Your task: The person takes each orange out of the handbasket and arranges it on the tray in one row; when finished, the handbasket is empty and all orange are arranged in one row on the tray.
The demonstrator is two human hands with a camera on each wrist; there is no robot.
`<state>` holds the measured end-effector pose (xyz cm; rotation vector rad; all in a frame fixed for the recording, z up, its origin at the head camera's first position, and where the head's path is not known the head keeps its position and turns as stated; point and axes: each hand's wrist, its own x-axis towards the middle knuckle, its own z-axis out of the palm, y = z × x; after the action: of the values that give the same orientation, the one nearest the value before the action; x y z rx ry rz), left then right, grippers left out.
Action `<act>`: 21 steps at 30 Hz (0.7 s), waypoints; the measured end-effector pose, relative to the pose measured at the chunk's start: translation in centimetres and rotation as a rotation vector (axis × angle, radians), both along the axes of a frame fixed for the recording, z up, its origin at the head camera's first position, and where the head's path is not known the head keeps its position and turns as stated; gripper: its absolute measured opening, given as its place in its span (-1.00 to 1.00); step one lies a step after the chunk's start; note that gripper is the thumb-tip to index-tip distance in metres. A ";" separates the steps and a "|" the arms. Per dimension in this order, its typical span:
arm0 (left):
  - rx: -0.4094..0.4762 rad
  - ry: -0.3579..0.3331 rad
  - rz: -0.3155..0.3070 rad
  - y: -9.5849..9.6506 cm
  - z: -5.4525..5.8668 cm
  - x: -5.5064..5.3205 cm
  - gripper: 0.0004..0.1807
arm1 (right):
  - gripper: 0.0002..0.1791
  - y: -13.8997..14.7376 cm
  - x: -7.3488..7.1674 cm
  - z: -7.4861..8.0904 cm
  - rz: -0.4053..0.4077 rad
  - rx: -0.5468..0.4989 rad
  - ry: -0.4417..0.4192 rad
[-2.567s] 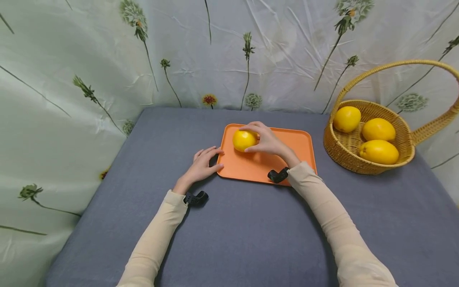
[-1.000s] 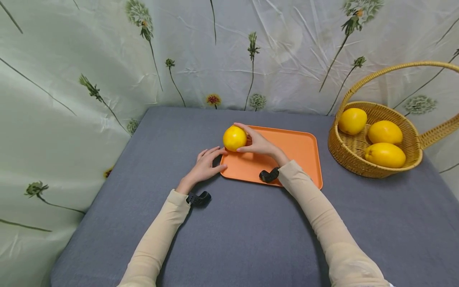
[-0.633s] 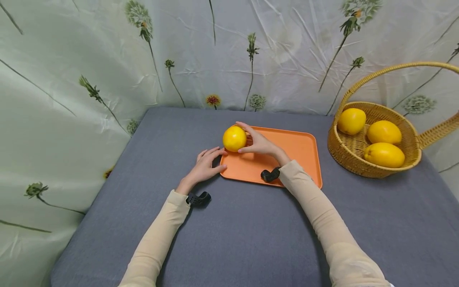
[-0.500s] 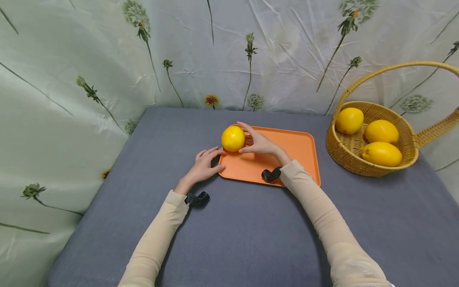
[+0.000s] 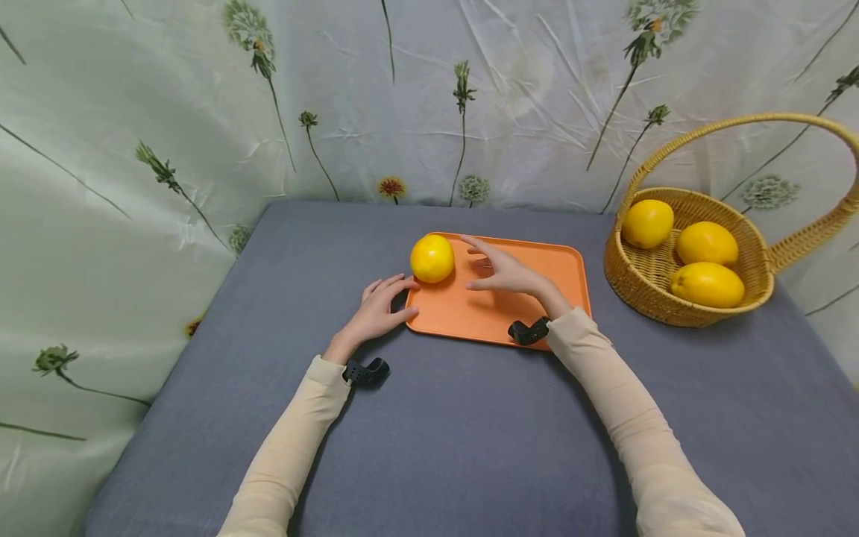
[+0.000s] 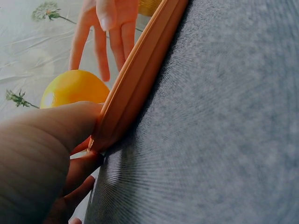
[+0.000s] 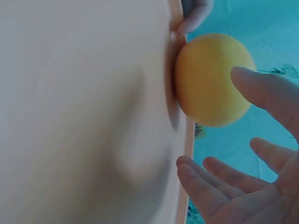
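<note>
Long beige sleeves (image 5: 287, 451); black wrist straps (image 5: 367, 372)

Pale, creased dandelion-print sheeting (image 5: 376, 149) hangs behind a grey-covered table (image 5: 470, 432).

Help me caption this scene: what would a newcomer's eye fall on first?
Probably the orange tray on the gray table, with one round yellow fruit near its far left corner. Next comes the tall-handled wicker basket at the right, holding three more yellow fruits. The right hand hangs over the tray, apart from the fruit.
</note>
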<state>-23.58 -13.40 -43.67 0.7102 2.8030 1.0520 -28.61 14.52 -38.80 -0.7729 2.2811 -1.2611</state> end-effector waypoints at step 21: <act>-0.003 0.003 0.004 0.0 -0.1 0.0 -0.50 | -0.24 4.3 3.2 1.2 -0.135 -0.068 0.109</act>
<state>-23.62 -13.37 -43.74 0.7069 2.8090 1.0474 -25.44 18.82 -37.64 -0.7389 2.4240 -1.3945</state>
